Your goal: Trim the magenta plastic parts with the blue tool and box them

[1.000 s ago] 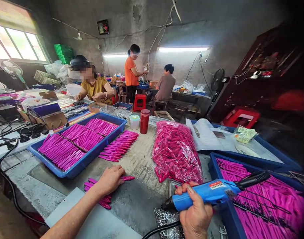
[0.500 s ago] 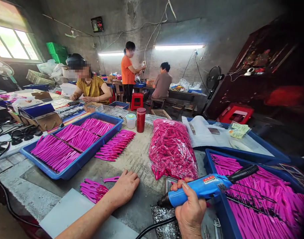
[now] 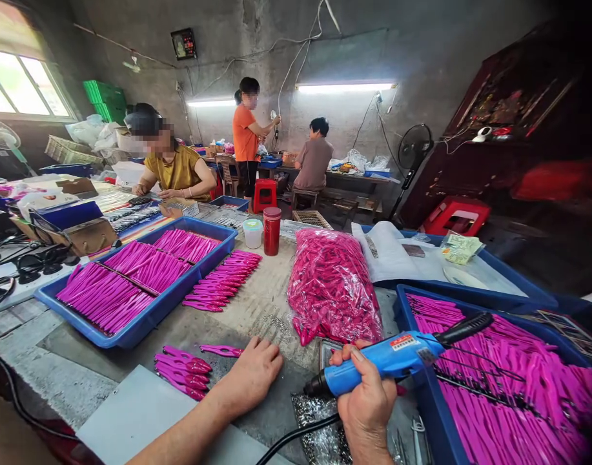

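My right hand (image 3: 366,400) is wrapped round a blue electric screwdriver (image 3: 380,367), its black nose pointing left over a clear bag of small metal parts (image 3: 319,423). My left hand (image 3: 254,374) rests on the work surface with fingers curled down; its fingertips are hidden. It covers the right end of a single magenta plier-shaped piece (image 3: 221,350). Left of it lies a small stack of similar pieces (image 3: 182,373). Just beyond the fingers, tiny metal bits (image 3: 275,326) are scattered.
Blue trays of magenta pieces stand left (image 3: 135,329) and right (image 3: 424,394). A stuffed clear bag (image 3: 334,284), a row of magenta pieces (image 3: 223,281), a red canister (image 3: 272,231) and a white tub (image 3: 252,234) lie beyond my hands. A black cord (image 3: 290,439) crosses in front. Several people work behind.
My left hand has shifted a little to the right, uncovering more of the single magenta piece. My right hand keeps the screwdriver in nearly the same place. The view has moved slightly.
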`<act>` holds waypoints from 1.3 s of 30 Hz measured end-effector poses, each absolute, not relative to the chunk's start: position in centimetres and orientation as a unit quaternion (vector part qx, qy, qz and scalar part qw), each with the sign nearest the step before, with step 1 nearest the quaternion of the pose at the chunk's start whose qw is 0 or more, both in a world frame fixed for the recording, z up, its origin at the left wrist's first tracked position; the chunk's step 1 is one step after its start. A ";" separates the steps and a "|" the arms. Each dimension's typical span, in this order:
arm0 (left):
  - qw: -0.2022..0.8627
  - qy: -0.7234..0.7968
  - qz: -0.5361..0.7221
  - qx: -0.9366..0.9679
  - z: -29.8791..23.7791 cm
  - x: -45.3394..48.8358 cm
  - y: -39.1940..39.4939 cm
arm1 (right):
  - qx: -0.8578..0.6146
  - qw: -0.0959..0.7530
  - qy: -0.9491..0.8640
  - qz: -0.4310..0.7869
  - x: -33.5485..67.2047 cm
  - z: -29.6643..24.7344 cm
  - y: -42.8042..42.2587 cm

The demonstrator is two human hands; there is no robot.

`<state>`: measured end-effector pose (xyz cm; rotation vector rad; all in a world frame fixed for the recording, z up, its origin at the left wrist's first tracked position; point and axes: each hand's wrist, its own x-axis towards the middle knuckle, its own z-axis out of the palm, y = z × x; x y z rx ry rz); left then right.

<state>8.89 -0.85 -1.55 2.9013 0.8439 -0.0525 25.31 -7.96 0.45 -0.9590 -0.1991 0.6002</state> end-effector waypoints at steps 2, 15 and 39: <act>0.086 0.280 -0.014 0.956 -1.3 8.2 -1.0 | -0.454 0.840 -0.096 0.281 25.3 0.5 -7.9; 0.078 0.347 0.023 0.934 -0.9 5.7 0.2 | -0.448 0.843 -0.077 0.287 25.2 0.7 -7.9; 0.023 0.316 0.048 0.947 -3.1 4.2 -2.0 | -0.444 0.842 -0.090 0.293 25.2 0.8 -8.0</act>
